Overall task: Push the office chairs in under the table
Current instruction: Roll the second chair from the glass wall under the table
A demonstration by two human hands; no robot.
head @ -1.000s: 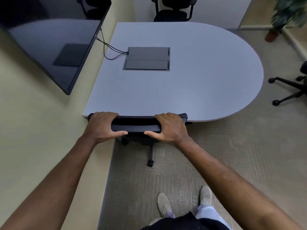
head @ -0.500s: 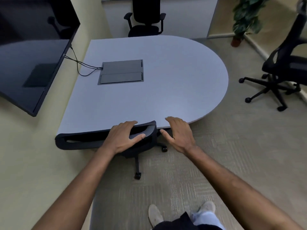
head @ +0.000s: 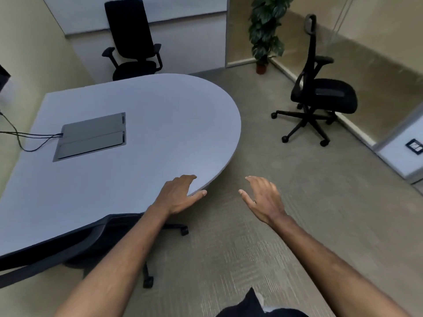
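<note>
A grey table (head: 148, 133) with a rounded right end fills the left of the view. One black office chair (head: 68, 248) is tucked under its near edge, only the backrest top and base legs showing. My left hand (head: 178, 195) hovers open over the table's near rim, holding nothing. My right hand (head: 263, 199) is open above the carpet, right of the table. A second black chair (head: 320, 94) stands apart on the carpet at the right, away from the table. A third black chair (head: 132, 46) stands at the table's far side.
A grey cable hatch (head: 91, 136) is set in the tabletop, with black cables (head: 27, 138) running left. A potted plant (head: 263, 30) stands in the far corner. A glass wall runs along the right. Open carpet (head: 263, 156) lies between table and right chair.
Both hands have let go of the near chair's backrest and lifted to the right. The view has turned right, bringing the right-hand chair fully into sight.
</note>
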